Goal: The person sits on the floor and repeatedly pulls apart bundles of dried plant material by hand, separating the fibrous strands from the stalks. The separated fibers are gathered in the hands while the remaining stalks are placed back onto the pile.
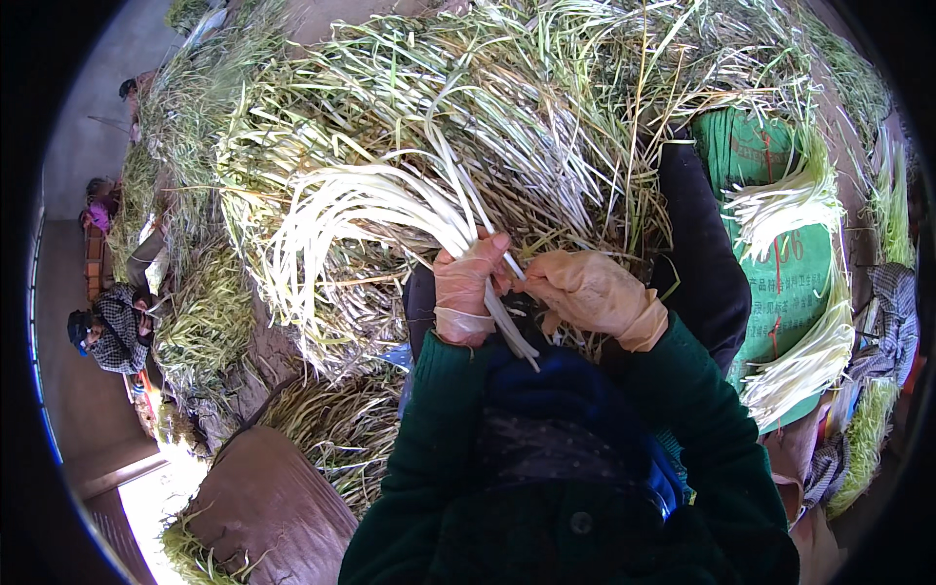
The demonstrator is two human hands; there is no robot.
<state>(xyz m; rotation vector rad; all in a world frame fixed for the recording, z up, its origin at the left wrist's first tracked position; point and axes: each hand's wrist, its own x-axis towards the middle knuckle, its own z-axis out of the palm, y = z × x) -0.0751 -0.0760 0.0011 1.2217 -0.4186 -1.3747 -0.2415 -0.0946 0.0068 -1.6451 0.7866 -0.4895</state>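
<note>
My left hand [472, 289], in a thin translucent glove, is closed around a bundle of long pale stalks with leafy ends [380, 194]. The bundle fans up and to the left, and its short lower ends stick out below the fist. Just right of it, my right hand [596, 296], in a similar glove, has its fingertips at the lower end of one pale stalk [515, 267]. Whether they pinch it is not plain. A big heap of green and dry stalks [512, 124] lies in front of me. Cleaned-looking white bunches [797, 384] rest on a green woven sack [782, 292] at right.
More leafy heaps [197, 322] lie at left, beside a person in a checked top [121, 329]. Other people sit farther up the left edge. A brown sack or cover [270, 504] is at lower left. At the right edge, a checked sleeve [892, 307] shows near more stalks.
</note>
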